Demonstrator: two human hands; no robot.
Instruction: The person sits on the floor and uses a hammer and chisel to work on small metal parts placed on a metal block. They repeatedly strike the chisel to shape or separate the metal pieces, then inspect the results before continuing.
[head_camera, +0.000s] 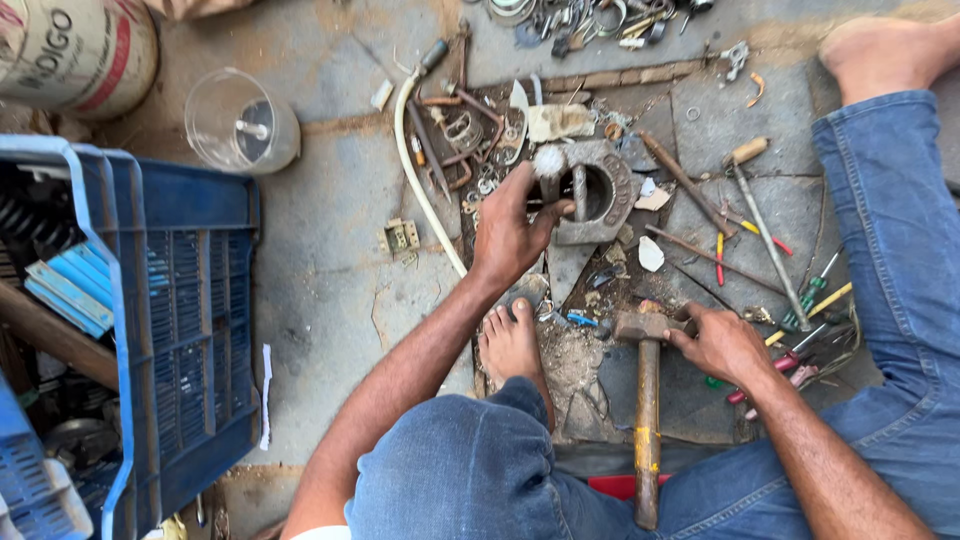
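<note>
My left hand (512, 222) grips a short metal rod that stands upright against a heavy grey metal block with a round hole (600, 190) on the stone floor. My right hand (722, 345) rests on the floor beside the rusty head of a hammer (647, 400); its fingers curl near the head, and the wooden handle runs back toward me. My bare foot (510, 340) lies just below my left hand, with my denim-clad knees at the bottom of the view.
A blue plastic crate (190, 320) with parts stands at the left. A clear plastic container (240, 122) and a drum (70, 50) sit at the top left. Screwdrivers and rods (760, 240) lie at the right, scrap metal (580, 20) at the top, a white hose (420, 170) in the middle.
</note>
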